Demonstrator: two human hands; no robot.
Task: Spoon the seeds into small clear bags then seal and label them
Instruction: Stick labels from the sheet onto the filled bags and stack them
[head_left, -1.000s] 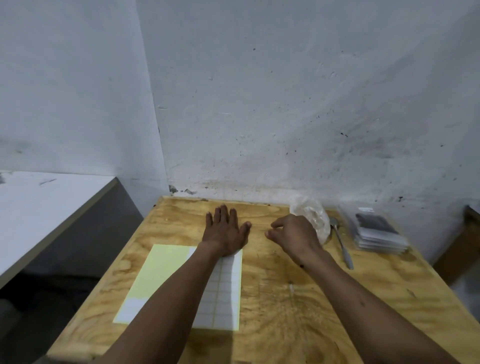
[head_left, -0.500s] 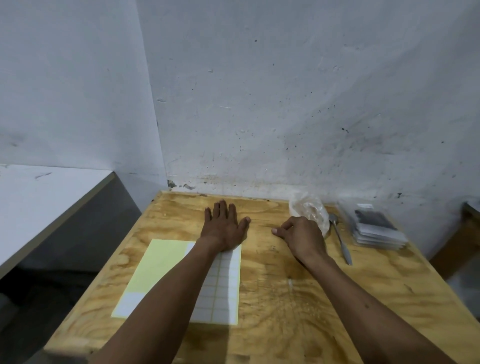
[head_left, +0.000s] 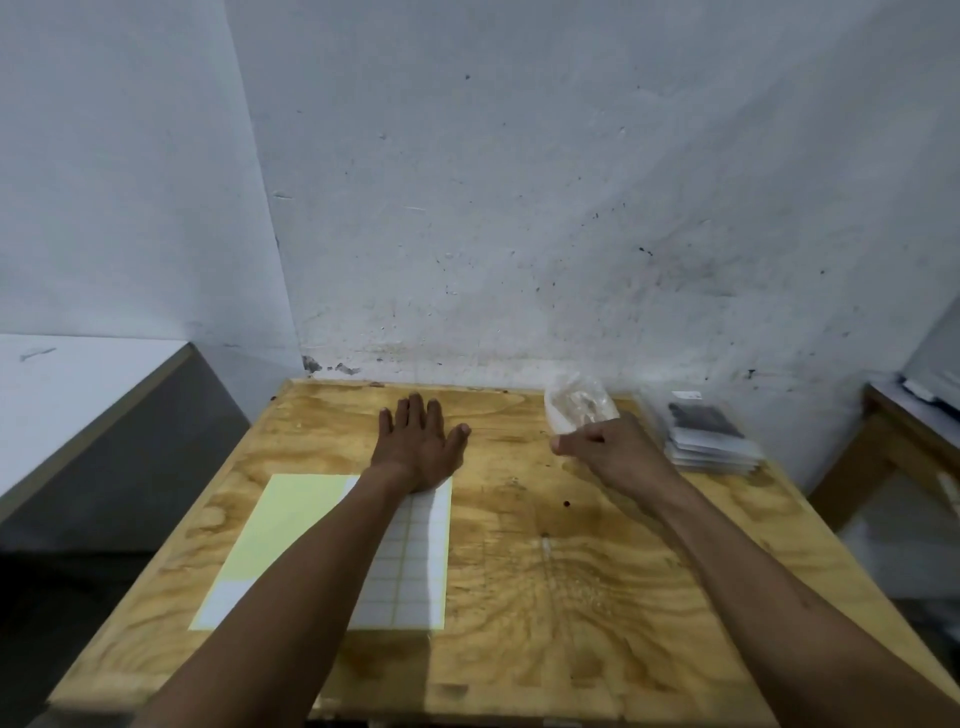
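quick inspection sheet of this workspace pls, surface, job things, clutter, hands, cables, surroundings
surface: plywood table, stained, against the wall
job's things: label sheet at left, partly peeled; clear bag at the back; stack of small bags at right; spoon not visible
clutter: nothing seen
hands: left hand flat on the table, above the label sheet; right hand curled in front of the clear bag, grip unclear
cables: nothing seen
surroundings: scuffed white wall; white counter at left; wooden stand at right

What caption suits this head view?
Left hand flat on plywood table beside label sheet; right hand reaching toward seed bag.
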